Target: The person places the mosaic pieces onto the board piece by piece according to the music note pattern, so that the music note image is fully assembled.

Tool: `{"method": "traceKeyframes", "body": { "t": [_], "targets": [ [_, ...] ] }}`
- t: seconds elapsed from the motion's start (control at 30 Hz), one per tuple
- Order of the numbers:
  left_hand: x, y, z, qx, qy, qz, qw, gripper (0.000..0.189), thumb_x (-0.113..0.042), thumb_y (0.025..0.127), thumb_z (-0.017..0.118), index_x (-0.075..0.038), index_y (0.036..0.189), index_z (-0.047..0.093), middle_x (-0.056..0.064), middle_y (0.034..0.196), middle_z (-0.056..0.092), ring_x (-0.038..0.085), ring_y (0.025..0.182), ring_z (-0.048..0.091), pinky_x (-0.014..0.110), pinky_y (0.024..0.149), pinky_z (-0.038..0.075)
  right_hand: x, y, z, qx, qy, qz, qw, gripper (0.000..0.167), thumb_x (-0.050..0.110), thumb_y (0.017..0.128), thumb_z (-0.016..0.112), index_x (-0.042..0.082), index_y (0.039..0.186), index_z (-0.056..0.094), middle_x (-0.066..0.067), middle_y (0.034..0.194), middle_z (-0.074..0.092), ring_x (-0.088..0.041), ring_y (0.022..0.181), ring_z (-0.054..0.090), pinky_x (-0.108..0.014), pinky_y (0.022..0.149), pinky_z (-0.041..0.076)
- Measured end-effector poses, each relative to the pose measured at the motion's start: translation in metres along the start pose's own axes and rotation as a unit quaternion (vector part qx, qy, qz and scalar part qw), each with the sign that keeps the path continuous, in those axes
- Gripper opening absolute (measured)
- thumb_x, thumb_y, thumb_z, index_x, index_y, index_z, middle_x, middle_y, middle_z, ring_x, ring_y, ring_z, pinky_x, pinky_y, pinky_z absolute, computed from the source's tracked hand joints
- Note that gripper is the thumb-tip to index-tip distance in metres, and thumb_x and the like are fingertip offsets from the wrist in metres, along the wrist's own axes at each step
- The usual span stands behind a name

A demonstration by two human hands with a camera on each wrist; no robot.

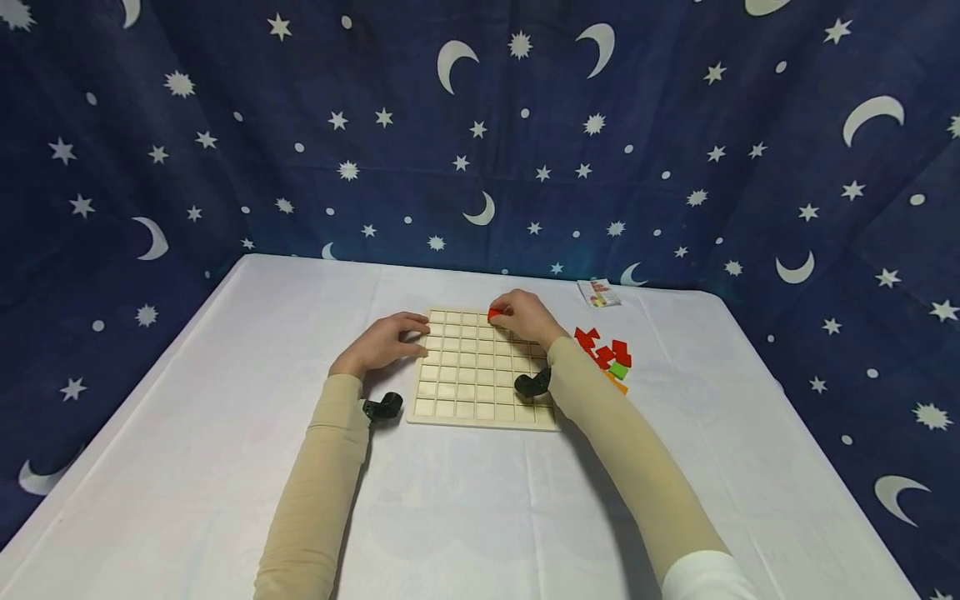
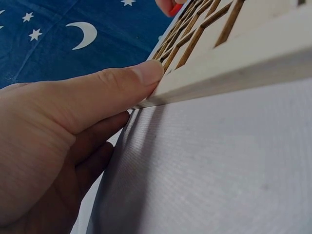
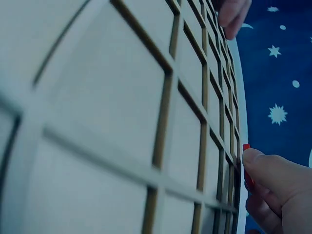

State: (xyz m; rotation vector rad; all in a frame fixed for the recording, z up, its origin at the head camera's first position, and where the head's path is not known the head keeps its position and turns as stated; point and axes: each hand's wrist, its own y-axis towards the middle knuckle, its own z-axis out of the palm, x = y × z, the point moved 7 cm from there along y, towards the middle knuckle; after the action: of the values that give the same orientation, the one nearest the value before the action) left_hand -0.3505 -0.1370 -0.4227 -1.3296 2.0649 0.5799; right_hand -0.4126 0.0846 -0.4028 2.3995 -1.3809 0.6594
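A pale wooden grid board (image 1: 465, 377) with square recesses lies on the table. Between the thumb and fingers of my right hand (image 1: 528, 318), a small red tile (image 1: 493, 313) is pinched over the board's far edge. The right wrist view shows this red tile (image 3: 246, 146) standing on edge in the pinch, partly covered by the thumb. My left hand (image 1: 384, 340) touches the board's left side, fingers mostly straight. In the left wrist view its thumb rests on the rim of the board (image 2: 214, 73), with some fingers lower beside it.
Right of the board lie several loose red pieces (image 1: 622, 352), a green piece (image 1: 618, 370) and an orange piece (image 1: 617, 382), partly behind my right forearm. A small printed packet (image 1: 598, 292) is near the back edge of the white-covered table (image 1: 450, 508). A starry curtain (image 1: 405, 200) hangs behind.
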Motion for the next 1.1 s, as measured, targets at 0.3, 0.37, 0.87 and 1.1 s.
{"method": "traceKeyframes", "body": {
  "t": [0.3,0.37,0.87,1.1],
  "targets": [
    [0.0006,0.001,0.0005,0.001,-0.004,0.001,1.0,0.047,-0.021,0.088,0.075,-0.001,0.129,0.062,0.013,0.146,0.048,0.032,0.139,0.037,0.048,0.115,0.03,0.0116,0.0058,0.0096,0.019,-0.014,-0.027,0.9993,0.025,0.015,0.094,0.067,0.005,0.116,0.071,-0.012,0.111,0.065,-0.026,0.101,0.055,-0.04,0.09,0.048],
    [0.0002,0.0007,0.0004,0.001,-0.003,0.002,1.0,0.047,-0.021,0.088,0.075,-0.001,0.129,0.062,0.013,0.145,0.048,0.032,0.139,0.037,0.048,0.115,0.031,0.0114,0.0059,0.0099,0.02,-0.015,-0.026,0.9994,0.026,0.015,0.093,0.068,0.004,0.117,0.07,-0.012,0.111,0.065,-0.026,0.102,0.055,-0.04,0.09,0.048],
    [-0.0001,-0.0012,0.0009,0.003,-0.012,0.002,0.9999,0.048,-0.019,0.089,0.074,0.0,0.13,0.061,0.013,0.146,0.047,0.033,0.139,0.036,0.048,0.115,0.031,0.0095,0.006,0.0094,0.013,-0.007,-0.01,0.9998,0.025,0.014,0.093,0.067,0.003,0.116,0.071,-0.012,0.111,0.065,-0.027,0.106,0.059,-0.039,0.094,0.05],
    [0.0004,-0.0014,0.0005,0.002,-0.01,-0.001,0.9999,0.047,-0.02,0.089,0.074,-0.001,0.13,0.062,0.012,0.146,0.047,0.032,0.139,0.036,0.047,0.115,0.031,0.0097,0.0058,0.0105,0.014,-0.005,-0.009,0.9998,0.026,0.015,0.094,0.067,0.004,0.117,0.07,-0.011,0.112,0.066,-0.027,0.107,0.059,-0.038,0.094,0.05]
  ]
}}
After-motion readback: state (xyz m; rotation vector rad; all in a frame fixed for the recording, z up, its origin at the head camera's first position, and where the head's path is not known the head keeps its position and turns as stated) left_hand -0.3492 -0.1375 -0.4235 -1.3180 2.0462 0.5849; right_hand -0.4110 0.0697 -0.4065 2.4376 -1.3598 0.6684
